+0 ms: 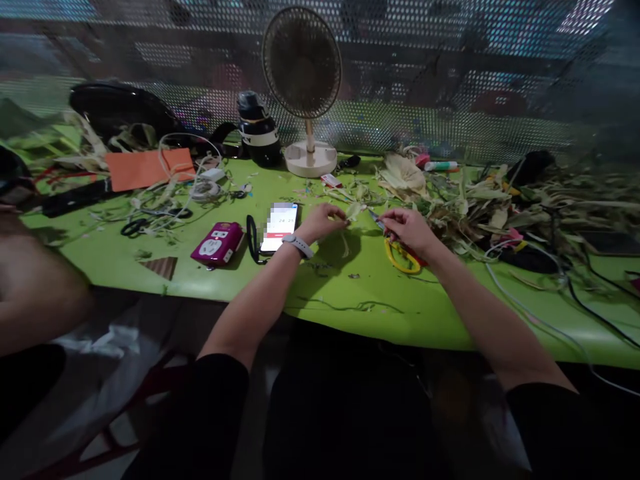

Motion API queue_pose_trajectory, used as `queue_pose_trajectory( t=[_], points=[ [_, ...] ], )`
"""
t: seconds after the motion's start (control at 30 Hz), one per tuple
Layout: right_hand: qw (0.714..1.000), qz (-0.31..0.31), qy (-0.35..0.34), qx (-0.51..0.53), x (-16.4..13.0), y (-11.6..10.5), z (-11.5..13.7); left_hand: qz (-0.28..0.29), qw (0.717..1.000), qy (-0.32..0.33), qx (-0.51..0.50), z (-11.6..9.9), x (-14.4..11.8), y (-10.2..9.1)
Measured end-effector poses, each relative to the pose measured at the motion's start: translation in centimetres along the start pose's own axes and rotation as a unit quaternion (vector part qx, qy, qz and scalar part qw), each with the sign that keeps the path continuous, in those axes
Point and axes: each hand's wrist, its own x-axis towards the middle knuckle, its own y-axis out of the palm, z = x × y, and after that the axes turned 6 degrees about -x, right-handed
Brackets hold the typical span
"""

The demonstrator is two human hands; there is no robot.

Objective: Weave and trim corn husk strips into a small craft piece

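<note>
Scissors [395,263] sat mid-length in the right hand [404,227], likely for control; at nine o'clock, left hand [324,223] narrowed, hold unclear.

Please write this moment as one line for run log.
left hand: near pale strip | right hand: holding yellow-handled scissors | surface: green table | nearby: phone

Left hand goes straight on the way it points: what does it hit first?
Probably the pale leaf piece just past the left hand, then the scissor blades; depth is unclear, and so is whether the leaf is already in its grip.
</note>
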Motion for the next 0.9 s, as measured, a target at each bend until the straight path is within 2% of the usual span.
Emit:
queue_pose_trajectory(
  t=[0.07,0.2,0.3,0.4,0.5,0.6,0.77,0.83,0.9],
  points=[
    [1.000,0.002,-0.024,-0.012,-0.3,0.3,-0.2,-0.003,0.999,0.005,-0.042,-0.3,-0.3,0.2],
    [0.997,-0.003,-0.071,-0.016,-0.7,0.8,-0.1,-0.017,0.981,0.022,-0.194,-0.9,-1.0,1.1],
    [0.993,-0.031,-0.108,-0.040,-1.0,1.2,0.0,-0.032,0.965,-0.014,-0.261,-1.0,-1.5,1.9],
    [0.992,-0.027,-0.115,-0.033,-1.5,1.7,0.3,-0.008,0.951,-0.039,-0.308,-0.8,-1.8,2.6],
    [0.997,0.007,-0.071,0.034,-1.8,2.2,0.6,0.015,0.948,-0.029,-0.316,-0.9,-2.2,3.0],
    [0.993,-0.014,-0.007,0.113,-1.8,2.4,0.9,0.033,0.958,-0.011,-0.286,-1.2,-2.5,3.1],
    [0.956,0.006,0.141,0.258,-1.2,1.9,1.2,0.048,0.974,0.078,-0.205,-1.7,-2.8,2.8],
    [0.940,0.015,0.177,0.292,-1.1,1.8,1.1,0.082,0.973,0.065,-0.205,-1.7,-3.0,2.9],
    [0.935,0.029,0.177,0.306,-1.0,1.8,1.0,0.113,0.968,0.035,-0.223,-1.7,-3.2,3.2]
  ],
)
